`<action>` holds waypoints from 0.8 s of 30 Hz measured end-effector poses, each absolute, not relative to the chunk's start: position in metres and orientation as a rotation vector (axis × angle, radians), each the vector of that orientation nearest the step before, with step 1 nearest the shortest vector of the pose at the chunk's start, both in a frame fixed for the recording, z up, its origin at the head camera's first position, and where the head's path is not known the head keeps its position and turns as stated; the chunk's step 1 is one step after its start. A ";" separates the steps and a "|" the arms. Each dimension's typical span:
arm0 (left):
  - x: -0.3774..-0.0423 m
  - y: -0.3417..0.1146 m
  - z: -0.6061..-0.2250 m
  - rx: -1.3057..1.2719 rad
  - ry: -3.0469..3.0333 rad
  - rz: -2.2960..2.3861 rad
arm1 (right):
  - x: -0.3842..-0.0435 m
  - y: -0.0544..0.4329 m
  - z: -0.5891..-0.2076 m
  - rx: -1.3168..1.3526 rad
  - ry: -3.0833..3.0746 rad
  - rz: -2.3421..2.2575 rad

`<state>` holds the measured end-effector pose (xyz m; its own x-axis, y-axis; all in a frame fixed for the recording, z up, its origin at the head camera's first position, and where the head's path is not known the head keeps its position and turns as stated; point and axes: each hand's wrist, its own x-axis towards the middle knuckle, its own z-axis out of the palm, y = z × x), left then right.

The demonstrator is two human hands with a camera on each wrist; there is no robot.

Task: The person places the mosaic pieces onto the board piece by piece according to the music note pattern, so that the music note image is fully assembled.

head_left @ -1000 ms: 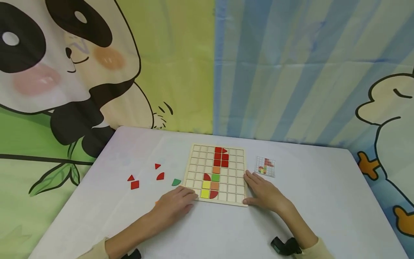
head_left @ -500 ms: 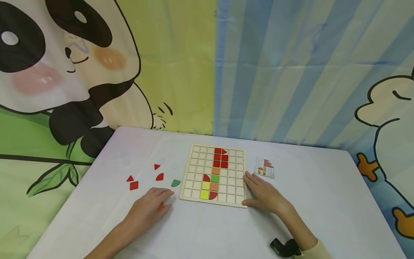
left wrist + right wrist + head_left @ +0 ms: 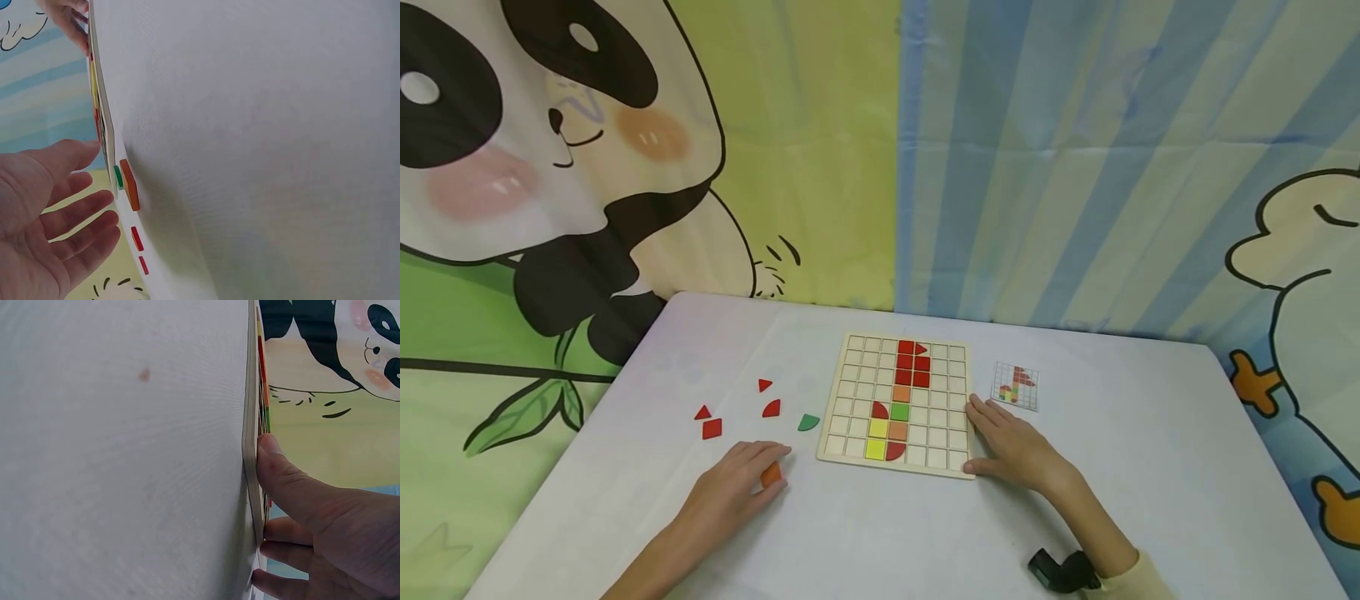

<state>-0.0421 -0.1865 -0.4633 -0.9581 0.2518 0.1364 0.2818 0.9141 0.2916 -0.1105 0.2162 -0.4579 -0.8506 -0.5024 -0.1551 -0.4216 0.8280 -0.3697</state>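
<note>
My left hand point(image 3: 724, 487), thumb and fingers apart, may knock away the orange piece point(image 3: 771, 476) if it pinches hastily. The piece lies on the table point(image 3: 880, 537) at eight o'clock from the board point(image 3: 849, 398), whose edge my right hand point(image 3: 1013, 443) touches, unclenched. One visible side slants towards two o'clock; its long axis I cannot tell.

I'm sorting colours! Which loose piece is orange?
The orange piece beside the left hand, showing between thumb and fingers; the other loose ones are a green piece and four red pieces.
</note>
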 end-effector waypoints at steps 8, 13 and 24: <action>-0.042 -0.191 -0.466 -0.353 -3.028 -0.500 | -0.110 0.216 -0.457 -0.715 2.772 -0.474; -0.044 -0.192 -0.467 -0.335 -3.022 -0.519 | -0.110 0.217 -0.454 -0.713 2.777 -0.467; -0.080 -0.183 -0.460 -0.530 -2.974 -0.487 | -0.111 0.216 -0.457 -0.694 2.759 -0.471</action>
